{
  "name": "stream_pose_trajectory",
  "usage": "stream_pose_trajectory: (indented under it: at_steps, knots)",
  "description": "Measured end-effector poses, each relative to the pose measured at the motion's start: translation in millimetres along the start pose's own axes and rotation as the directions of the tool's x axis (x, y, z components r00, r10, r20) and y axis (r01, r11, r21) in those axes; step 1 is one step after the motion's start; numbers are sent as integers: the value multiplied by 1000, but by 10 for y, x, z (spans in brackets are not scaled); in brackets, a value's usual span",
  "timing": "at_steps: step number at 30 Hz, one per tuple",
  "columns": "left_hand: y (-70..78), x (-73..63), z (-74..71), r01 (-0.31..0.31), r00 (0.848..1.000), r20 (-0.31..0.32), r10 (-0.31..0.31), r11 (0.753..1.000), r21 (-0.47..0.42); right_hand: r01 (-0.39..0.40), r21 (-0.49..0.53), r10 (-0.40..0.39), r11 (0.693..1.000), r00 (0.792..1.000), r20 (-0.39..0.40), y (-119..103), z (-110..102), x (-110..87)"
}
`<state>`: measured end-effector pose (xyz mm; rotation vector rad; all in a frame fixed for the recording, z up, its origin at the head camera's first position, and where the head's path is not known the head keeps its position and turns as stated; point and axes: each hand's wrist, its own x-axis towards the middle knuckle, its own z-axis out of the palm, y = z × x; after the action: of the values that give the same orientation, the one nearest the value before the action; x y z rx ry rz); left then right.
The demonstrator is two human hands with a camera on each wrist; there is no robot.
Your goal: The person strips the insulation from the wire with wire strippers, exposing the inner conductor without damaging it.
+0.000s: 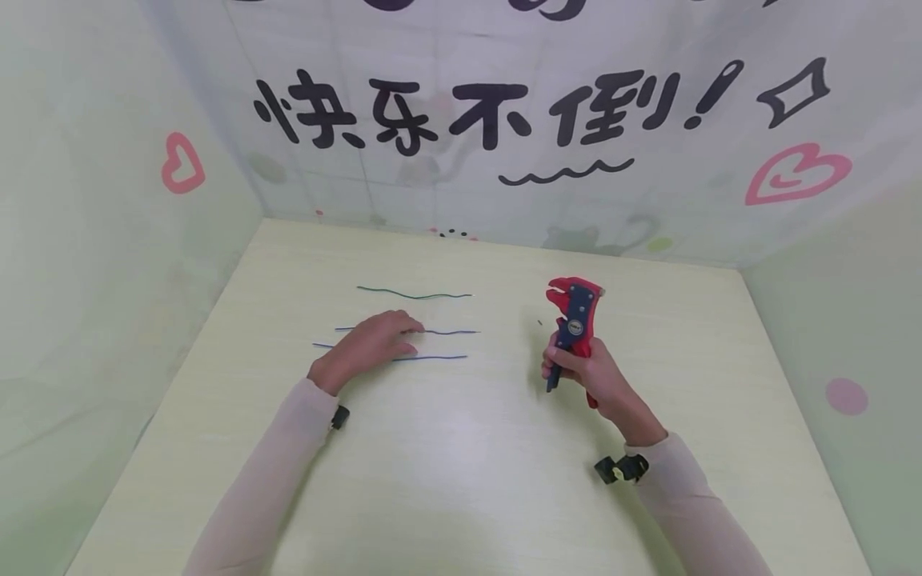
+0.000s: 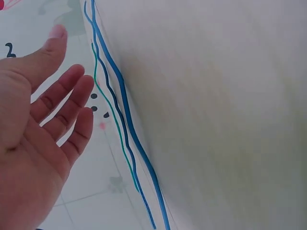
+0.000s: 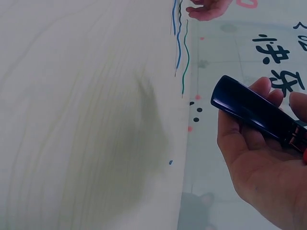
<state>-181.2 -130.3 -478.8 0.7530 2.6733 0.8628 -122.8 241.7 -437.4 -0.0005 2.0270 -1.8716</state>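
My right hand (image 1: 601,378) grips a red and dark-blue wire stripper (image 1: 579,308) by its handles, its head pointing away from me above the table. In the right wrist view, one dark handle (image 3: 252,109) of it shows across the fingers. Over on the left, my left hand (image 1: 369,346) hovers over two blue wires, fingers loosely bent and holding nothing. The middle blue wire (image 1: 452,332) and the nearest blue wire (image 1: 439,358) lie roughly parallel, partly hidden by this hand. Beyond them a green wire (image 1: 414,298) lies slightly wavy. The left wrist view shows the left palm (image 2: 33,158) and relaxed fingers.
The pale wooden table (image 1: 461,472) bears a tiny dark scrap (image 1: 539,322) left of the stripper, blue in the right wrist view. A printed white curtain (image 1: 446,192) stands along the table's back edge, with pale walls at both sides.
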Motion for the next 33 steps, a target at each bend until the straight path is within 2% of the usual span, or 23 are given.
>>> stream_pose_trajectory:
  at_steps: [6, 8, 12, 15, 21, 29, 33]
  knots:
    - [-16, -98, -7, -81, 996, 40, 76, 988, 132, -6, -6, 6, 1000, 1000, -3, 7, -2, 4]
    - [-13, -114, -6, -82, 996, 45, 75, 980, 182, -6, -8, 6, 1000, 1000, -4, 9, -1, 7]
    - [18, -123, -7, -41, 998, 49, 30, 971, 237, -3, -7, 3, 1000, 1000, -4, 13, -3, 9]
    - [53, -117, -13, -12, 998, 60, -2, 973, 232, 0, -2, 0, 1000, 1000, -3, 14, -5, 7]
    - [59, -100, 0, -14, 997, 80, -4, 974, 226, -10, -1, 10, 1000, 1000, 2, 24, -7, 4]
    - [72, -104, -43, 15, 995, 99, -29, 990, 137, -15, 1, 15, 1000, 1000, 7, 31, -5, -5]
    - [70, -119, -80, 9, 995, 99, -18, 996, 94, -22, -3, 23, 1000, 1000, 16, 50, -4, -10]
